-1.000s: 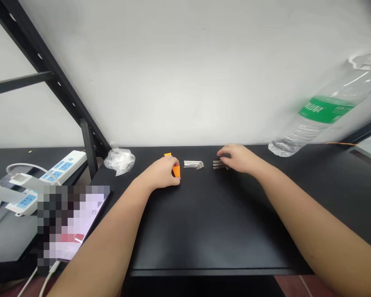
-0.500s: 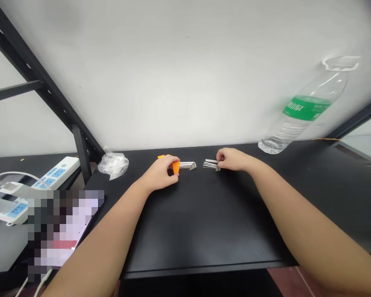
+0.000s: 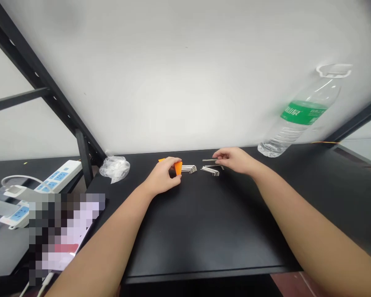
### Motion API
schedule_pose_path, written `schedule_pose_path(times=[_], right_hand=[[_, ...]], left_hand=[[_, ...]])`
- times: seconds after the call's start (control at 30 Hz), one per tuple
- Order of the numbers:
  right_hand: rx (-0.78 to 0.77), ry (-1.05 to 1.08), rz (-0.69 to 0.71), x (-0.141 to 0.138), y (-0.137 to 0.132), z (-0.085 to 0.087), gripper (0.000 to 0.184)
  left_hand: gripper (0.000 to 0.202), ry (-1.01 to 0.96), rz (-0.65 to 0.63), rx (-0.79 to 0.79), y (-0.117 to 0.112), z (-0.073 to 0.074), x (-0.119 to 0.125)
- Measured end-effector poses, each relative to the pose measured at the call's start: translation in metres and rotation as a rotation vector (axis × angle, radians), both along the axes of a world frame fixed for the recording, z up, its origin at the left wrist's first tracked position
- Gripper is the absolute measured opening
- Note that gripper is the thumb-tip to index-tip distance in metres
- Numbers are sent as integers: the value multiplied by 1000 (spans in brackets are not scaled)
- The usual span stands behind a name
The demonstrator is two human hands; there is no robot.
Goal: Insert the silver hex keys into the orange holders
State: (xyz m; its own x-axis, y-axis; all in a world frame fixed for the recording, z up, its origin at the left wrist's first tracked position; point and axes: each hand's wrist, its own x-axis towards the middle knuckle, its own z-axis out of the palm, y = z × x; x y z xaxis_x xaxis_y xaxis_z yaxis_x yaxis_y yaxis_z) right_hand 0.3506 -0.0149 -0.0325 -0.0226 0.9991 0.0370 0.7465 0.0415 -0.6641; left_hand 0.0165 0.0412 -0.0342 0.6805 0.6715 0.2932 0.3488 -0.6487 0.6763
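"Black tabletop (image 3: 204, 231) against a pale wall (image 3: 185, 82), big clear bottle (image 3: 299, 113) back right. What's the left hand (image 3: 162, 176) got?"

"Orange holder (image 3: 178, 168), gripped between thumb and fingers. Row of L-shaped keys (image 3: 190, 168) lies just right of it, can't tell if they touch."

"And the right hand (image 3: 235, 159)?"

"Fingertips nearly together, looks like they've got one thin metal key (image 3: 208, 160) sticking out leftward. Small bundle of bent keys (image 3: 210, 170) sits on the table just in front."

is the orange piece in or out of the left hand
In: the left hand holds the orange piece, its ends showing between thumb and fingers.
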Motion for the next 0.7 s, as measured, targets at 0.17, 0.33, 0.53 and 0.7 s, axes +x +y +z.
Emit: schedule_pose_path(times=[0.17, 0.33, 0.53, 0.7], right_hand=[[287, 3, 85, -52, -11, 11, 19], [495, -80, 170, -75, -18, 19, 25], [486, -352, 206, -81, -24, 22, 35], [427, -257, 322, -104, -28, 18, 37]], left_hand=[[47, -105, -25, -57, -4, -3, 6], [48, -157, -27, -63, -6, -4, 8], [45, -139, -58, -20, -12, 2, 11], [48, -66, -88, -22, -21, 6, 13]])
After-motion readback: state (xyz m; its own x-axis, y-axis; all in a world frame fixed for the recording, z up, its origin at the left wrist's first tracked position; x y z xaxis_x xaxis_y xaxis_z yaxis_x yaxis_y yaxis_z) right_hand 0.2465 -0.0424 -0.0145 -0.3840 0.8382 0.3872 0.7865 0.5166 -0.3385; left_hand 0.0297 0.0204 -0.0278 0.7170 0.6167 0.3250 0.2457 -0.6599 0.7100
